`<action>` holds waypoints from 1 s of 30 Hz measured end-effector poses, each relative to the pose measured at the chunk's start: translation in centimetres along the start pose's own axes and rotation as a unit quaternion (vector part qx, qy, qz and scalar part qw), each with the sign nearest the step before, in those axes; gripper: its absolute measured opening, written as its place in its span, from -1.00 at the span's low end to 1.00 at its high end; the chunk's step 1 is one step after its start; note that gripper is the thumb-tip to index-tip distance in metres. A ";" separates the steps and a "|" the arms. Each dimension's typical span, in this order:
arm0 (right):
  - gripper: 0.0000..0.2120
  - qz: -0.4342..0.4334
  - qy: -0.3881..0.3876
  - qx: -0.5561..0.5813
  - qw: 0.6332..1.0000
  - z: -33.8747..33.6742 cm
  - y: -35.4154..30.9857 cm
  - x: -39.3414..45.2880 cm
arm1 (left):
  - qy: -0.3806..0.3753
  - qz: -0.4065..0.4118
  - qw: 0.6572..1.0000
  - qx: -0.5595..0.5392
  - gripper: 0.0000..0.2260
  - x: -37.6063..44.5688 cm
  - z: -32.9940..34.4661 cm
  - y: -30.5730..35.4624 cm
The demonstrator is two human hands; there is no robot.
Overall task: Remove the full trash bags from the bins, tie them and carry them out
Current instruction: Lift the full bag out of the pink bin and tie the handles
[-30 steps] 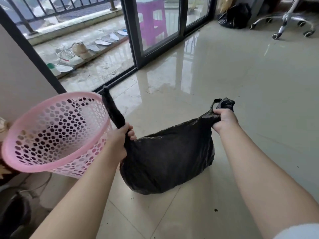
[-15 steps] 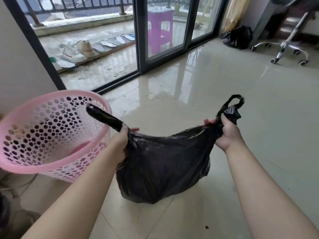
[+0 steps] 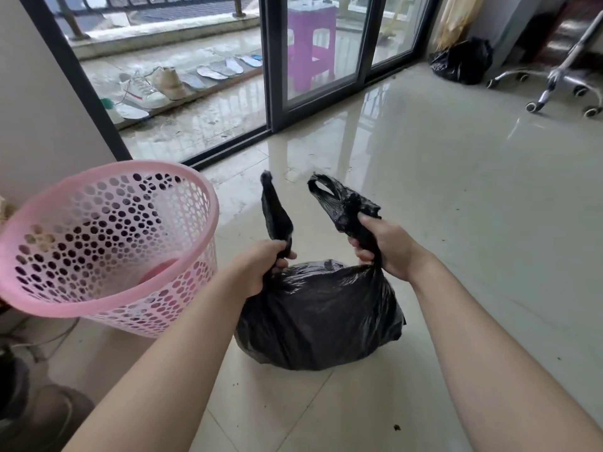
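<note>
Glossy tiled floor (image 3: 456,223), wet-looking near the sliding glass door (image 3: 323,53). Pink perforated bin (image 3: 107,243) stands at left, no liner in it. Black trash bag (image 3: 319,314), full, sits on the floor just right of the bin, mouth not yet tied. Left hand (image 3: 257,269) clenched around the bag's left handle strip, which stands upright. Right hand (image 3: 388,249) clenched around the right handle loop. Second black bag (image 3: 463,60) lies far back by the curtain, near an office chair base (image 3: 554,86).
</note>
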State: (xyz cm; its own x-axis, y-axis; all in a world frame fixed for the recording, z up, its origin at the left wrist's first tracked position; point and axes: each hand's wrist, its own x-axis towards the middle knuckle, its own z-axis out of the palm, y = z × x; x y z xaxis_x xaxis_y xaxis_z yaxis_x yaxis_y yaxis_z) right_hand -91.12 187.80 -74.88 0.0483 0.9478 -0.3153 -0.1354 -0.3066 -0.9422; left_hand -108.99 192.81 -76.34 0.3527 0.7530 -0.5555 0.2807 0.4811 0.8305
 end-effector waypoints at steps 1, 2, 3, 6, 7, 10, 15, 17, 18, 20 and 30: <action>-0.74 -0.018 -0.017 0.006 1.000 0.4 -0.2 0.2 | 0.001 -0.001 0.999 0.036 -0.63 0.1 0.2 -0.1; -0.75 -0.031 -0.043 0.014 0.998 0.7 -0.4 0.3 | -0.005 -0.002 0.998 0.064 -0.64 0.1 0.4 -0.2; -0.75 -0.032 -0.072 0.017 0.997 1.0 -0.5 0.3 | -0.012 0.000 0.996 0.086 -0.65 0.2 0.6 -0.3; -0.76 0.014 -0.133 -0.029 0.991 1.3 -0.4 0.5 | -0.008 0.021 0.992 0.121 -0.72 0.2 0.7 0.0; -0.76 0.029 -0.144 -0.049 0.988 1.2 -0.1 0.5 | -0.014 0.028 0.992 0.124 -0.73 0.1 0.5 0.0; -0.72 0.057 -0.154 -0.070 0.984 0.9 0.7 0.6 | -0.093 0.021 0.991 0.091 -0.72 -0.4 -0.3 0.0; -0.76 0.078 -0.166 -0.124 0.975 1.0 0.8 0.6 | -0.216 -0.010 0.975 -0.043 -0.61 -0.7 -0.9 -0.1; -0.83 0.098 -0.177 -0.185 0.962 1.3 0.8 0.5 | -0.210 -0.018 0.975 -0.070 -0.40 -0.5 -0.8 -0.1; -0.83 0.117 -0.179 -0.215 0.953 1.4 0.9 0.4 | -0.196 -0.019 0.978 -0.075 -0.37 -0.3 -0.6 -0.1; -0.80 0.156 -0.184 -0.249 0.938 1.5 1.1 0.4 | -0.148 -0.016 0.987 -0.068 -0.45 -0.1 -0.2 0.0; -0.94 0.216 -0.229 -0.115 0.942 -0.8 1.5 -0.4 | -0.234 0.024 0.967 -0.093 -0.53 -1.2 -1.0 -0.6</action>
State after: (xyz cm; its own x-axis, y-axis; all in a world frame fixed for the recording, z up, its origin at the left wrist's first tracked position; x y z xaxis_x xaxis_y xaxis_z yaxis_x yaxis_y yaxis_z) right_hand -90.54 186.88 -76.21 -0.4016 0.6525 -0.6425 0.1767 -0.6332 -0.7535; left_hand -110.45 192.04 -76.13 0.7395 0.5117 -0.4373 0.1038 0.5552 0.8252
